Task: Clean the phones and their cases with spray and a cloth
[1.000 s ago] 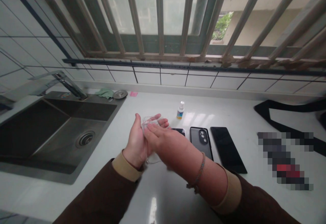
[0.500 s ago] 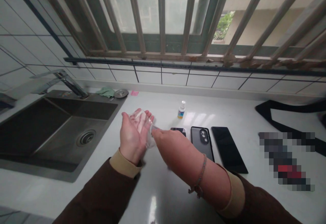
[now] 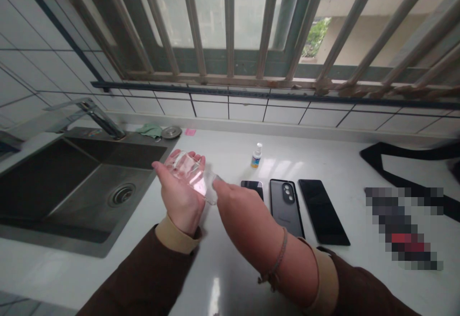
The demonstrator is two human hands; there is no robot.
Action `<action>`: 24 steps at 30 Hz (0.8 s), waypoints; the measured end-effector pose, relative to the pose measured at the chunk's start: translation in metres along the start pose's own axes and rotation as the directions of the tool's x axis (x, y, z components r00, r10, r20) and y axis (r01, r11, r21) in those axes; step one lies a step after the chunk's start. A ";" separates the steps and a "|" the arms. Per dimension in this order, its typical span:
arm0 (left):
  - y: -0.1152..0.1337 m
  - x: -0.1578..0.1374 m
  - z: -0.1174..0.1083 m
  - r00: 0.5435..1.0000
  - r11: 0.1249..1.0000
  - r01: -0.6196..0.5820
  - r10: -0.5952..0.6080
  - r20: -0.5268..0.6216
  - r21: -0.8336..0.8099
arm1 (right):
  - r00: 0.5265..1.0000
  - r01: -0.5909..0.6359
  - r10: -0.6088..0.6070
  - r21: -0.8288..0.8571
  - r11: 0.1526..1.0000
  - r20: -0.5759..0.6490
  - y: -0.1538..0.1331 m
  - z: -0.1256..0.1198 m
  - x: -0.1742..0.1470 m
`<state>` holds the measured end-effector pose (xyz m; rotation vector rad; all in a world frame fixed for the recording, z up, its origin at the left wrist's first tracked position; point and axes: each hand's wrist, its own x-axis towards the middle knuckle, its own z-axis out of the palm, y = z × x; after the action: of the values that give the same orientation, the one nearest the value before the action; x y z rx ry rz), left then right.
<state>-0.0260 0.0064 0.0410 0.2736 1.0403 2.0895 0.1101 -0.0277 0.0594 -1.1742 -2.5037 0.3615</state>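
Observation:
A clear, flexible phone case (image 3: 199, 182) lies slanted over the palm and fingers of my left hand (image 3: 181, 202), which is turned palm up with its fingers stretched out. The case is see-through and catches bright reflections. My right hand (image 3: 241, 213) pinches its near right end between thumb and fingers, seen from the back. Whether the left palm bears the case's weight, I cannot tell. Right of my right hand lie a black phone case (image 3: 283, 210) with a camera cutout and a dark phone (image 3: 323, 210). A smaller phone-like item (image 3: 253, 186) is partly hidden behind my right hand.
A small white spray bottle (image 3: 256, 156) stands on the white counter (image 3: 223, 277). To the left are a steel sink (image 3: 82, 191) and faucet (image 3: 104, 119), with a green cloth (image 3: 149, 130) and a drain cover (image 3: 171, 132). A black strap (image 3: 370, 153) lies at right.
My left hand has shifted a little to the left and its fingers lie flatter. The clear case now spreads out more across the palm, with my right hand still at its end.

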 end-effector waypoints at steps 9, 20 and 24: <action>-0.004 -0.004 -0.001 0.998 0.999 0.046 -0.046 0.038 -0.018 | 0.991 -0.015 0.015 0.000 1.000 0.133 -0.003 -0.004 0.004; -0.004 -0.013 0.006 0.935 0.936 0.342 -0.348 0.072 0.081 | 0.979 0.203 -0.203 -0.035 0.979 0.005 -0.002 0.002 0.002; -0.011 -0.020 0.003 0.878 0.900 0.415 -0.434 0.203 0.131 | 0.993 0.118 -0.119 -0.083 0.990 -0.007 0.011 -0.001 0.012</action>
<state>-0.0048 -0.0022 0.0380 0.2886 0.9505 1.5800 0.1112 -0.0117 0.0583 -1.0479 -2.5854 0.2208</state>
